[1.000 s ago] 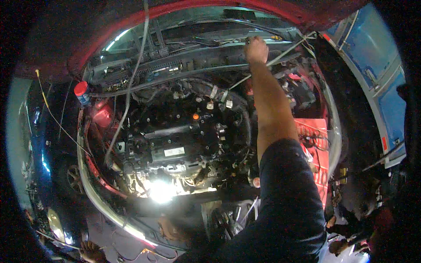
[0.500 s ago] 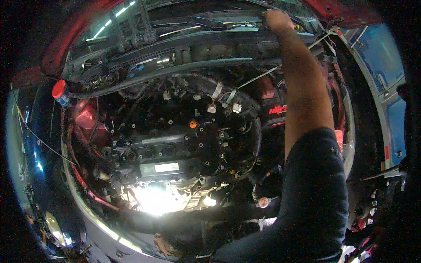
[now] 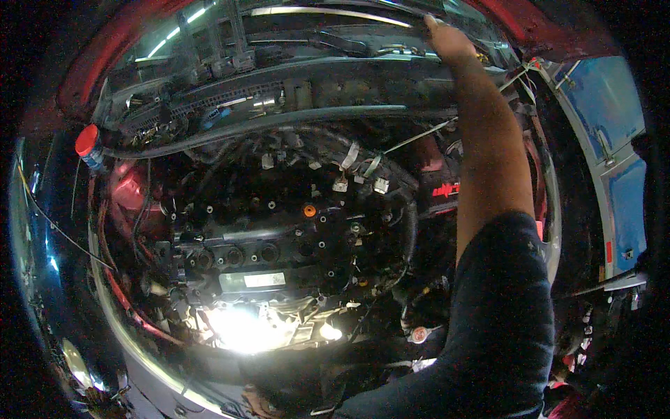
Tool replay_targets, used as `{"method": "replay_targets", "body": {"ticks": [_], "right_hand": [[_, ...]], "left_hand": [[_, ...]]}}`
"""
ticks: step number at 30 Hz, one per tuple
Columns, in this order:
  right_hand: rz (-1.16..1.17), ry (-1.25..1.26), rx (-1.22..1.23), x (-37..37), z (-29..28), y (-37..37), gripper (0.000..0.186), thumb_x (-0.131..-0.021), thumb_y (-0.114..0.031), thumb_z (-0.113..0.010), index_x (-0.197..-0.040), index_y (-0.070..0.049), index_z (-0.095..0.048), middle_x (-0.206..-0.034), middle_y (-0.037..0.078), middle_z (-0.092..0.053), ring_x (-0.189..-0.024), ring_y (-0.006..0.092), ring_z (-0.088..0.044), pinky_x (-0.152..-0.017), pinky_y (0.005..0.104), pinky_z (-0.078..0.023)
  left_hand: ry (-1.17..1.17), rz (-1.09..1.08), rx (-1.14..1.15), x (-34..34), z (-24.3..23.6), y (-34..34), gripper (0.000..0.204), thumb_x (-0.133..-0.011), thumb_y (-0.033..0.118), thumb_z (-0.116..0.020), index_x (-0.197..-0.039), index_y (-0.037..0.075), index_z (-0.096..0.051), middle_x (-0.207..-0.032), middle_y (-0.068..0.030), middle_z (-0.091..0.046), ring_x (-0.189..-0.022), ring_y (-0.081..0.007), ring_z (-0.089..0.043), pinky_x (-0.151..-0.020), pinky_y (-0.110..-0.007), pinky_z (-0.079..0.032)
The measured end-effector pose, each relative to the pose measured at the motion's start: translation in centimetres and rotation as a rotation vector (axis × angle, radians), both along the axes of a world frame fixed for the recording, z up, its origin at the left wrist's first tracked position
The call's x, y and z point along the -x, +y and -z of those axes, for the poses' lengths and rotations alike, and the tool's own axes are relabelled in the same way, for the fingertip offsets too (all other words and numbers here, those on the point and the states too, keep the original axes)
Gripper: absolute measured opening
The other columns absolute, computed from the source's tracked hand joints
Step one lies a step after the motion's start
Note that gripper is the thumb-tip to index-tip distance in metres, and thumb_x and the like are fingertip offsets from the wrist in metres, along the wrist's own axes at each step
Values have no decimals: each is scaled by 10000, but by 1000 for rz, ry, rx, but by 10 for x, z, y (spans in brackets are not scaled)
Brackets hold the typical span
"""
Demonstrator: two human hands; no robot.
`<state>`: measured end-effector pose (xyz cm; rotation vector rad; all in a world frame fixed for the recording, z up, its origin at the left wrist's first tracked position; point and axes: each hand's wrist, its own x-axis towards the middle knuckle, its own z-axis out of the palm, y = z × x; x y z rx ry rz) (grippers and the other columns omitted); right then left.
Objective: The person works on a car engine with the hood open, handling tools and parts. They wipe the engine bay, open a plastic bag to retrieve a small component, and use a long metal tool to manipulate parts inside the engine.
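My right hand (image 3: 452,43) reaches far over the engine bay to the base of the windshield (image 3: 293,24), right of centre. Its fingers look drawn together at the glass, near the dark wiper parts (image 3: 342,43); what they hold, if anything, is too small to make out. The bare forearm and dark sleeve cross the right side of the bay and hide part of the battery (image 3: 447,190). My left hand does not show plainly. Below the arm's reach lies the black engine cover (image 3: 272,230) with an orange cap (image 3: 310,211).
A bright work light (image 3: 248,328) glares at the engine's front. A red-capped container (image 3: 88,143) stands at the left fender. Loose white connectors (image 3: 381,185) hang behind the engine. A thin strap (image 3: 419,134) runs slantwise to the right. A blue cabinet (image 3: 601,105) stands beyond the right fender.
My right hand stays by the windshield; its fingers now point more up and left. The whole view has shifted slightly, and a long pale streak now shows across the glass.
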<state>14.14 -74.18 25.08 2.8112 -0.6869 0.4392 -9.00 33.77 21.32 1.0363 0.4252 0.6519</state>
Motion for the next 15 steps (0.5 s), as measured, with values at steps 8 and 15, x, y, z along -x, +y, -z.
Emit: {"method": "replay_targets", "body": {"ticks": [8, 15], "right_hand": [[-328, -486, 258, -1, -6, 41, 408, -852, -187, -561, -1250, -121, -501, -1268, 220, -496, -1155, 390, -503, -962, 464, -428], [-282, -438, 250, 77, -27, 62, 403, -834, -112, -531, -1234, -112, -480, -1234, 197, -519, -1065, 392, -562, -865, 480, -500]], "left_hand": [[-33, 33, -1, -11, -19, -7, 414, -865, 406, -303, -516, 184, -290, -456, 31, -237, -357, -103, -183, -349, -263, -165], [-49, 28, 15, -5, -50, -43, 410, -871, 408, -295, -536, 173, -314, -457, 28, -239, -361, -110, -194, -356, -261, -170]]}}
